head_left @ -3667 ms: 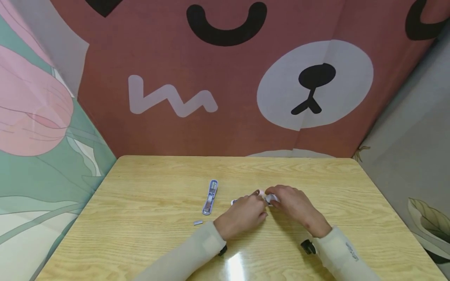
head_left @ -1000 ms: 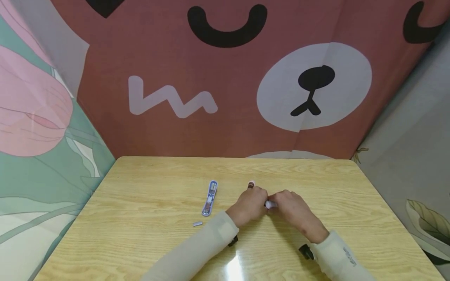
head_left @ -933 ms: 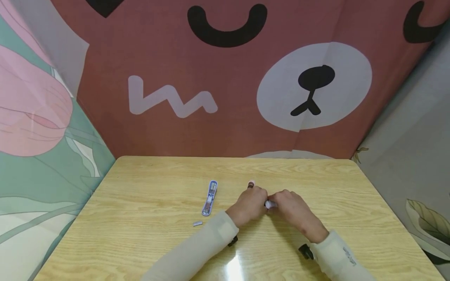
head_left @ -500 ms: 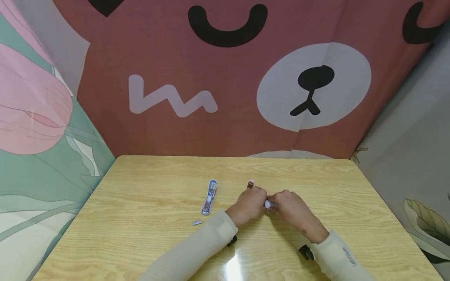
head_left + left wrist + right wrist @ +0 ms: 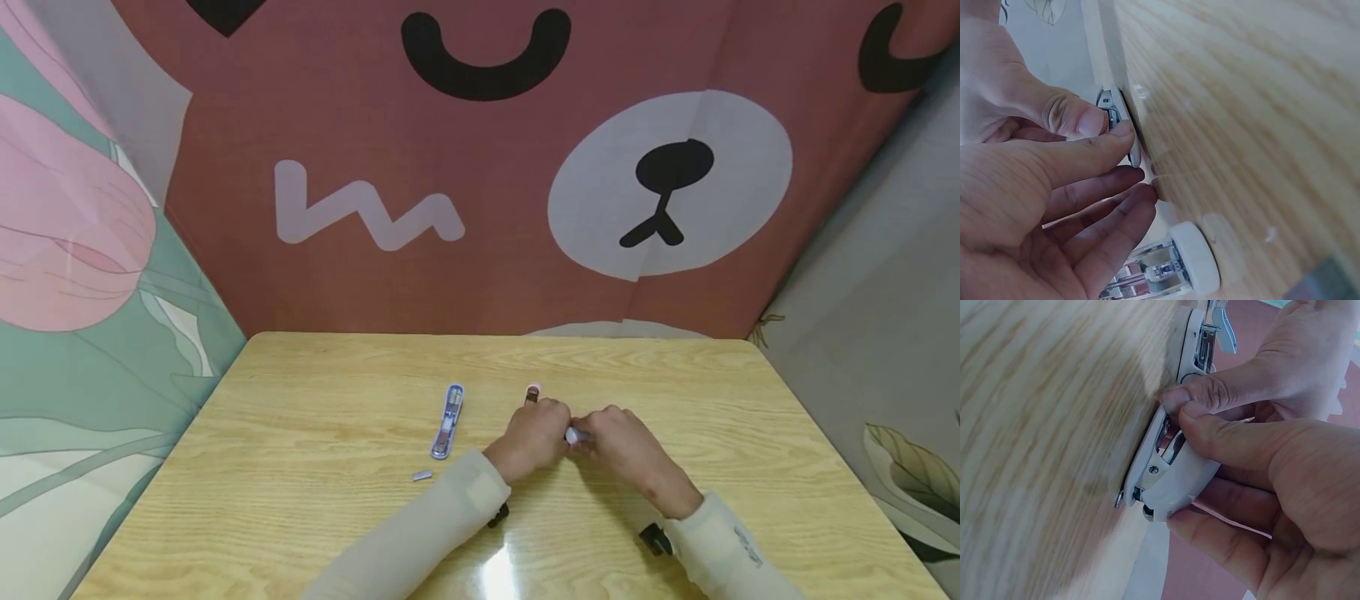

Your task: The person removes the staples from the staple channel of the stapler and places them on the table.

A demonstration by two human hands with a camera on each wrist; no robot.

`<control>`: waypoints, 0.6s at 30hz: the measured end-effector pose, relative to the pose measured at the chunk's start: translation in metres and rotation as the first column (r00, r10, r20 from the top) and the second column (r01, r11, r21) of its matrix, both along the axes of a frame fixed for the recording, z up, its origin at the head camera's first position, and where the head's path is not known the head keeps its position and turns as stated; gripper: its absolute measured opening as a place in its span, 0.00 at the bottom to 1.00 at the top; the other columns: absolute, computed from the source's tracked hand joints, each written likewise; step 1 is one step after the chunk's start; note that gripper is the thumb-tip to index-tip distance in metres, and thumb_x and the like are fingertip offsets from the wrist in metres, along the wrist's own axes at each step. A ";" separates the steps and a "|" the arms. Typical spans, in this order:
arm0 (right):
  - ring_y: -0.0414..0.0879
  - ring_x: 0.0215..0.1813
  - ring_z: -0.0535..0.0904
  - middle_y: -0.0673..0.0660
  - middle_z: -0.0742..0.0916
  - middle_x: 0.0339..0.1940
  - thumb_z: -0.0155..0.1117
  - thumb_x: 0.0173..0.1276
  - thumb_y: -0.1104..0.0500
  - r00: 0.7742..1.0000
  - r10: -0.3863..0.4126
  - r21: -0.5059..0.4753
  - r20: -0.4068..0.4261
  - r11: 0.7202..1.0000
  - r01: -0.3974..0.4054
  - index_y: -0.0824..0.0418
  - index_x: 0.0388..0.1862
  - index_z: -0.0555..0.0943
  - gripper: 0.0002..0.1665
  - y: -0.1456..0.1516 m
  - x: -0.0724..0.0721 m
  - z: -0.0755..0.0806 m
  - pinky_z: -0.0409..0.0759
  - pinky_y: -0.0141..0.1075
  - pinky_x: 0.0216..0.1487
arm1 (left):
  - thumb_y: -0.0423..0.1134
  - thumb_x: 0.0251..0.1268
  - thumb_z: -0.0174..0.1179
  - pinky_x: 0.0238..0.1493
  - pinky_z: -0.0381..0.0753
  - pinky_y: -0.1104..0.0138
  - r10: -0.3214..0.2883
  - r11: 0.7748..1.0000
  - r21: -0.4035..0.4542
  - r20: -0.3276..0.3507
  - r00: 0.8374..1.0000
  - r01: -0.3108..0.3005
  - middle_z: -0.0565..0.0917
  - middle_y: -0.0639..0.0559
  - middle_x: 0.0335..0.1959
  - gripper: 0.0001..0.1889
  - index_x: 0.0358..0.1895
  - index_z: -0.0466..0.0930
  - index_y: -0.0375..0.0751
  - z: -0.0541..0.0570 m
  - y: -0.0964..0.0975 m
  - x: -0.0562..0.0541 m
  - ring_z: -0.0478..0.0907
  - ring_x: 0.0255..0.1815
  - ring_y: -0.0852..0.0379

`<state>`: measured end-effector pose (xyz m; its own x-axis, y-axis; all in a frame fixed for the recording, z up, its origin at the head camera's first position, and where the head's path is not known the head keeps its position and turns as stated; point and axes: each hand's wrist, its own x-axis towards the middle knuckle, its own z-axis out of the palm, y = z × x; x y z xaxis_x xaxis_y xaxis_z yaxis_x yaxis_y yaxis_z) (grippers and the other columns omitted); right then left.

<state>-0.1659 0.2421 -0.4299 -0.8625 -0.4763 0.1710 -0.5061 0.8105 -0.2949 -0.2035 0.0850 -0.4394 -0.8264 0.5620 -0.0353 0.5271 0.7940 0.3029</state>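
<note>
Both hands work on a small white stapler (image 5: 1188, 478) low over the table. Its hinged parts and metal workings show in the right wrist view. My right hand (image 5: 626, 450) grips its rounded white shell, fingers curled beneath and thumb along the edge. My left hand (image 5: 534, 437) pinches the same stapler, its thumb tip close to the right thumb. Beyond the left hand the pink end of another small thing (image 5: 533, 389) shows, the remainder hidden by that hand. In the left wrist view a clear-cased stapler (image 5: 1194, 259) with a white end lies below the left fingers.
A blue, clear-topped stapler (image 5: 447, 422) lies left of the hands. Nearer on the wooden table (image 5: 315, 467) sits a short strip of staples (image 5: 422, 476). A printed cloth (image 5: 487, 283) hangs behind the table's far edge.
Since the earliest frame the left hand has moved right and slightly forward, and the pink-ended thing now shows beyond it. During the last second the hands have hardly moved.
</note>
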 end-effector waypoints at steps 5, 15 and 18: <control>0.33 0.23 0.67 0.43 0.82 0.22 0.80 0.59 0.61 1.000 0.004 0.018 -0.030 1.000 -0.003 0.55 0.30 0.86 0.08 -0.001 0.000 -0.001 0.71 0.31 0.25 | 0.43 0.67 0.71 0.21 0.73 0.68 0.009 1.000 0.012 -0.007 1.000 -0.009 0.81 0.57 0.28 0.14 0.25 0.79 0.48 -0.002 -0.001 0.001 0.71 0.23 0.62; 0.32 0.25 0.72 0.47 0.86 0.24 0.82 0.56 0.60 0.995 0.018 0.018 -0.095 1.000 -0.016 0.57 0.31 0.87 0.09 -0.003 0.001 -0.006 0.77 0.32 0.27 | 0.42 0.67 0.71 0.17 0.70 0.68 -0.006 1.000 0.023 -0.054 0.998 0.007 0.76 0.58 0.19 0.16 0.21 0.78 0.48 -0.006 -0.006 0.002 0.67 0.19 0.62; 0.32 0.25 0.72 0.47 0.86 0.24 0.82 0.56 0.61 0.995 0.026 0.013 -0.096 1.000 -0.025 0.57 0.31 0.88 0.09 -0.003 0.000 -0.005 0.77 0.31 0.28 | 0.42 0.67 0.71 0.17 0.68 0.69 -0.010 0.999 0.036 -0.066 0.998 0.012 0.75 0.58 0.18 0.15 0.22 0.78 0.48 -0.007 -0.007 0.001 0.67 0.19 0.63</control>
<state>-0.1654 0.2391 -0.4349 -0.8297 -0.5006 0.2469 -0.5523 0.8002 -0.2338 -0.2020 0.0780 -0.4463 -0.8199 0.5711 0.0398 0.5556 0.7771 0.2958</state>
